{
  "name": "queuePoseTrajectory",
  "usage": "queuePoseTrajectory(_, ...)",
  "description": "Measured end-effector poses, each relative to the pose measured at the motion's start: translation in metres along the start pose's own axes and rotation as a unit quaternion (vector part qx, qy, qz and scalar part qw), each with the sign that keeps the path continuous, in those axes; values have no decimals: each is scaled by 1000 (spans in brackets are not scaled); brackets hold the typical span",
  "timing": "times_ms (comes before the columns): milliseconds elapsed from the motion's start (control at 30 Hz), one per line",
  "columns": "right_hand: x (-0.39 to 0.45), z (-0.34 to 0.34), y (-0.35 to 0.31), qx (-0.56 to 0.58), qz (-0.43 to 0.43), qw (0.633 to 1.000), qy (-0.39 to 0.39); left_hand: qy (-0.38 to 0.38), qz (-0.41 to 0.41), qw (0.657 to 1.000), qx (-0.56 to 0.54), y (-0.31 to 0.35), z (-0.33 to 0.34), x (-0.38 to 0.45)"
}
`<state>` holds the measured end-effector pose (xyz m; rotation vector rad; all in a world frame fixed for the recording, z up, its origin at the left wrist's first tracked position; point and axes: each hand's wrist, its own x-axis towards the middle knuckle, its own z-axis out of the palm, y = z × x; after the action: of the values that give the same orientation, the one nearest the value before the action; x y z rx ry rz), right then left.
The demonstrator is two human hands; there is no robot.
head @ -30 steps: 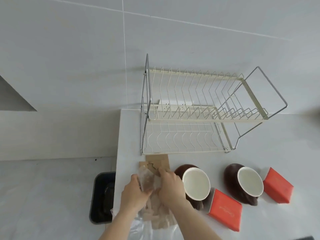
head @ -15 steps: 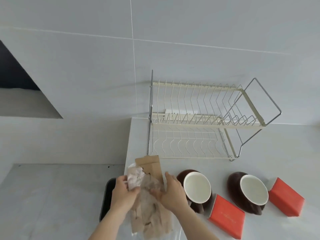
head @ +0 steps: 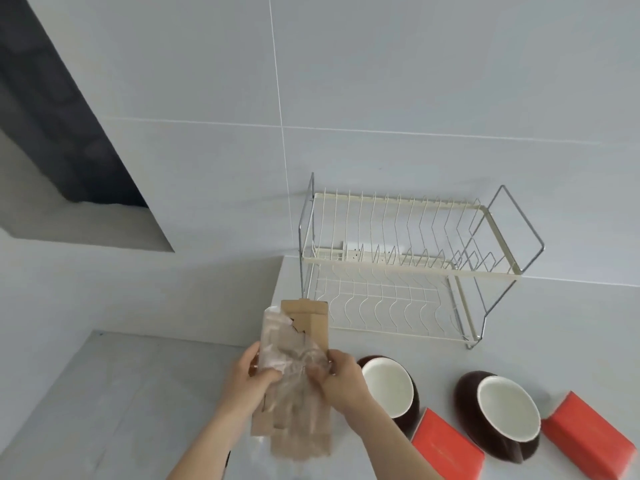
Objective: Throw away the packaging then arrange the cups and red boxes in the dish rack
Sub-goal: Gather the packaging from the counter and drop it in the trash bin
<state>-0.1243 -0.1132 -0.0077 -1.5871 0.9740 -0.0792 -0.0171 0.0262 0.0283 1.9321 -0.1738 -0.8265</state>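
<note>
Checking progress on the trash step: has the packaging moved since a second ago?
Yes. The packaging has come up off the counter, its top edge nearer the dish rack.

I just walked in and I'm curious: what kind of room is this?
Most likely a kitchen. A two-tier wire dish rack stands on a pale counter against a tiled wall, and two brown cups lie on the counter nearby.
</note>
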Motion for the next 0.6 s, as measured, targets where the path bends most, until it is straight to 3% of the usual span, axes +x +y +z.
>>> queuePoseTrajectory(100,-4,-7,1,27,-6,1000,-14,-6,-6,1000,-18,1,10,-13)
queuePoseTrajectory(233,-14,-19,2,39,-10,998,-42,61,-26,996,-65,-6,26,-26)
queuePoseTrajectory(467,-37,-35,-10,111,33,973,-198,115,-44,985,-124,-23,23,-34)
queuePoseTrajectory(600,-32,-26,-13,123,60,962,-235,105,-53,982,-150,-27,11,-23)
